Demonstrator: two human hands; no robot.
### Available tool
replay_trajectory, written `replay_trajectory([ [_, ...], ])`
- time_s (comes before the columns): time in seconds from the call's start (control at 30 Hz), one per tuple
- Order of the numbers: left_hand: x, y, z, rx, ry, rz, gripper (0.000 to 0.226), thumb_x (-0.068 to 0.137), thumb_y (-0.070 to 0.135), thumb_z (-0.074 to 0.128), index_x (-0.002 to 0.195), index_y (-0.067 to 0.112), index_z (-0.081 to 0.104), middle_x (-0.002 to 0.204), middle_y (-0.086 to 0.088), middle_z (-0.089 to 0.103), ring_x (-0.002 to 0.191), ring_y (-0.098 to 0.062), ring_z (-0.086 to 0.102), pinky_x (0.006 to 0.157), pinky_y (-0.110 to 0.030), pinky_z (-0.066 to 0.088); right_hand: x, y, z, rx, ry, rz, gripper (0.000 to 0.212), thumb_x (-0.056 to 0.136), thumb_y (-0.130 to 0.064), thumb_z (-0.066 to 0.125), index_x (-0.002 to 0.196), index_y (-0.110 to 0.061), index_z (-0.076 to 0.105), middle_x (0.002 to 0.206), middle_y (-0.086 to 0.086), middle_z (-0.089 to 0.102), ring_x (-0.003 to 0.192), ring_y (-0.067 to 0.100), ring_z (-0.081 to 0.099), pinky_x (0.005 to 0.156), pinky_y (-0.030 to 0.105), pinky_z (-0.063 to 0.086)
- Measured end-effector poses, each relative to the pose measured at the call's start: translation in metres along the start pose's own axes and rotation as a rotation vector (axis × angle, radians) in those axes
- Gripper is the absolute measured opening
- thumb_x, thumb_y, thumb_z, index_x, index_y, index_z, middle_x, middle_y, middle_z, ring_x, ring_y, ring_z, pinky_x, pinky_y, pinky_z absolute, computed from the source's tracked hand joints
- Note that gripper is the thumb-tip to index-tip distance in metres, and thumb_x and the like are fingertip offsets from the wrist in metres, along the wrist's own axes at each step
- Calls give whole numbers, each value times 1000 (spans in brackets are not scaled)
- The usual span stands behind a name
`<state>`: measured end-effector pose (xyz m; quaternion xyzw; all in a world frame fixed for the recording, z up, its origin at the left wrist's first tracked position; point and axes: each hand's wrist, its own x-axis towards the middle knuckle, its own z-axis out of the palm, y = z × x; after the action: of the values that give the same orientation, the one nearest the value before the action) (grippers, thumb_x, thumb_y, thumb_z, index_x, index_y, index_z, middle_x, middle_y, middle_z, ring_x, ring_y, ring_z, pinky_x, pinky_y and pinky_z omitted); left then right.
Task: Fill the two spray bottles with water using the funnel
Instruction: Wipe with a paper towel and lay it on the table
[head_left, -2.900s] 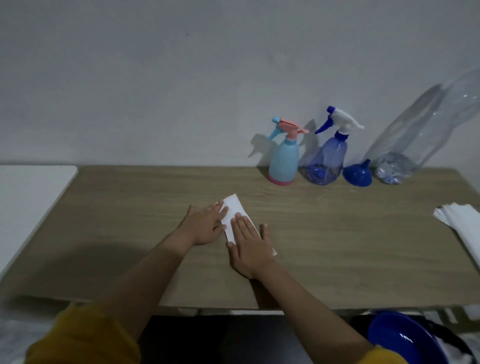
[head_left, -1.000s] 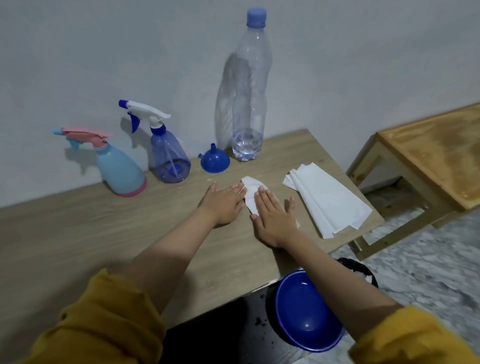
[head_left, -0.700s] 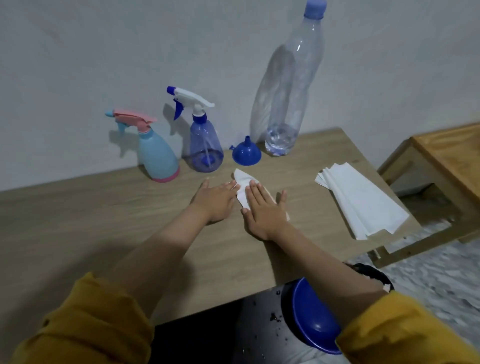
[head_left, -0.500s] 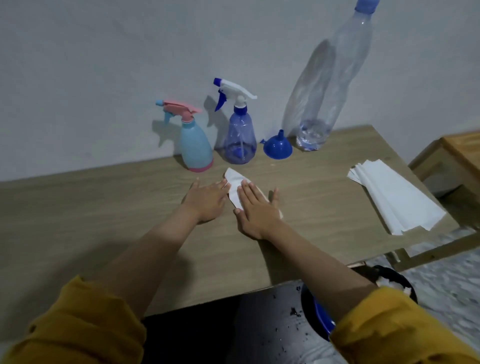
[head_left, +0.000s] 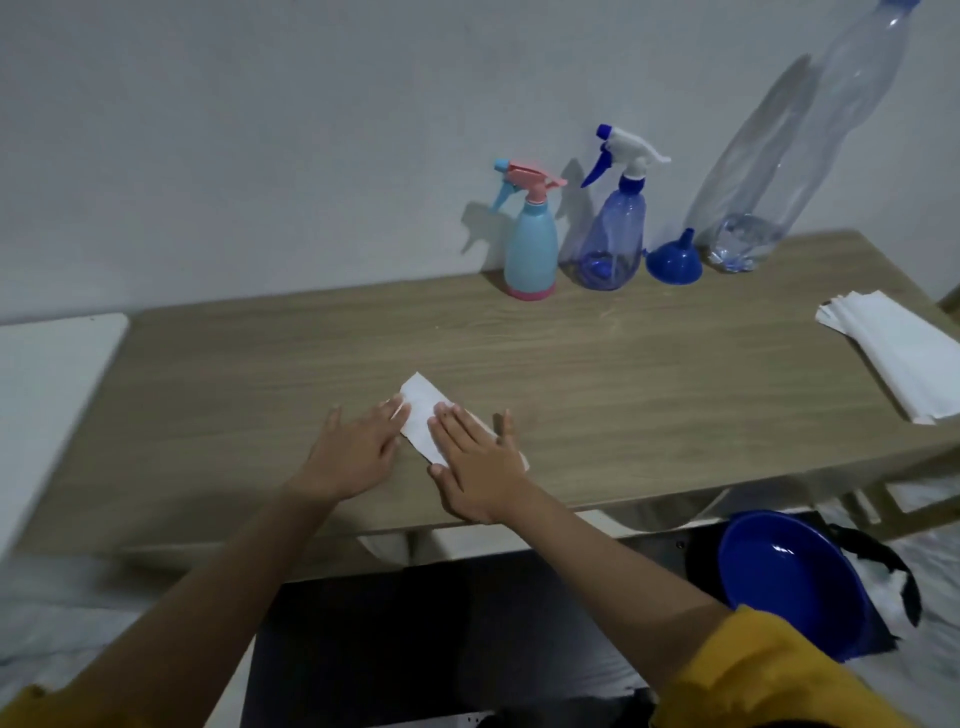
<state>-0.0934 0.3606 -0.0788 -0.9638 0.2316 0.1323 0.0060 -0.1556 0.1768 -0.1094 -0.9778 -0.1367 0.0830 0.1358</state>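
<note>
Your left hand (head_left: 353, 453) lies flat on the wooden table (head_left: 597, 358), fingers spread, fingertips at the edge of a folded white paper (head_left: 422, 410). Your right hand (head_left: 480, 462) presses flat on that paper, fingers together and thumb out. Against the grey wall (head_left: 260, 130) stand the light blue spray bottle (head_left: 531, 249), the clear blue spray bottle (head_left: 613, 239), the funnel (head_left: 674, 260) mouth-down, and a tall water bottle (head_left: 789, 156), seemingly almost empty.

Dim room: wooden table (head_left: 597, 353) against plain grey wall (head_left: 260, 130).
</note>
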Motion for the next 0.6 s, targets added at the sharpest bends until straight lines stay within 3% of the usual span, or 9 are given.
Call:
replay_trajectory([
  [0.07, -19, 1, 7, -38, 15, -6, 61, 92, 50, 15, 149, 28, 20, 158, 9, 12, 144, -9, 18, 113, -55, 10, -9, -5, 6, -14, 14, -23, 71, 89, -49, 0, 152, -17, 4, 161, -2, -4, 148, 11, -4, 110, 64, -9],
  [0.13, -30, 9, 11, -70, 18, -12, 69, 87, 56, 7, 148, 27, 21, 158, 8, 12, 144, -10, 16, 113, -55, 9, -20, -6, 11, -7, 72, -32, 70, 90, -48, 3, 152, -15, 11, 161, -1, 3, 148, 13, 4, 111, 63, -6],
  [0.27, -35, 38, 16, -92, 24, -43, 52, 99, 44, 24, 148, 25, 23, 158, 7, 12, 145, -9, 13, 113, -56, 5, -42, 4, 15, -21, 135, 2, 65, 93, -44, 11, 150, -15, 24, 159, -1, 17, 146, 14, 17, 111, 63, 3],
  [0.37, -30, 67, 15, -97, 34, -73, 52, 99, 45, 25, 147, 24, 28, 158, 6, 16, 144, -10, 16, 113, -55, 5, -61, 20, 11, -22, 111, 6, 65, 93, -44, 10, 150, -16, 22, 159, -2, 15, 147, 13, 15, 106, 58, -11],
  [0.47, -18, 104, 13, -65, 17, -72, 54, 99, 46, 25, 147, 21, 28, 158, 3, 16, 145, -11, 16, 114, -54, 7, -84, 44, 6, -60, 111, 69, 58, 95, -42, 22, 146, -17, 36, 155, -2, 31, 141, 13, 31, 104, 61, 2],
  [0.6, 0, 160, 9, -7, -12, -10, 57, 99, 47, 26, 148, 19, 23, 159, 1, 12, 145, -14, 13, 113, -54, 10, -116, 89, -4, -33, 123, 103, 62, 94, -43, 12, 150, -19, 22, 159, -5, 17, 146, 12, 16, 105, 56, -11],
])
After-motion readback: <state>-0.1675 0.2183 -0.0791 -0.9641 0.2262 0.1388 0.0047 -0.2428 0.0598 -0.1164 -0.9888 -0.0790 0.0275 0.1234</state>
